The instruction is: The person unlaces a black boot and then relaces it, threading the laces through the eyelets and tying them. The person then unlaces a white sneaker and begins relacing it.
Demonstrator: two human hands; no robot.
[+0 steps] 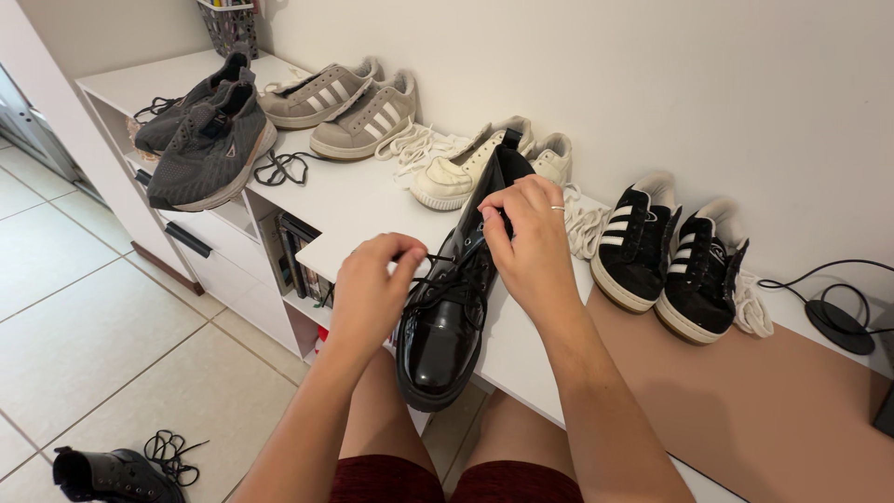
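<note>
Black boot (445, 326) on the white desk (354, 210) edge, toe toward us. We see our left hand (368, 293) pinching a lace (438, 279), right hand (531, 247) pinching lace near the shaft — lower eyelets threaded, upper ones look unlaced (partly hidden). Beyond: sneaker pairs, loose laces; mesh basket (228, 23) far back, contents unclear.

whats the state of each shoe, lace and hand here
black patent boot: lying on the desk edge, toe toward the person, partly laced
left hand: pinching the boot's black lace
right hand: gripping the boot's upper
dark grey sneakers: unlaced, black laces loose beside them
grey striped sneakers: unlaced
white sneakers: unlaced, white laces loose
black striped sneakers: unlaced
second black boot: on floor, lace beside it
</note>
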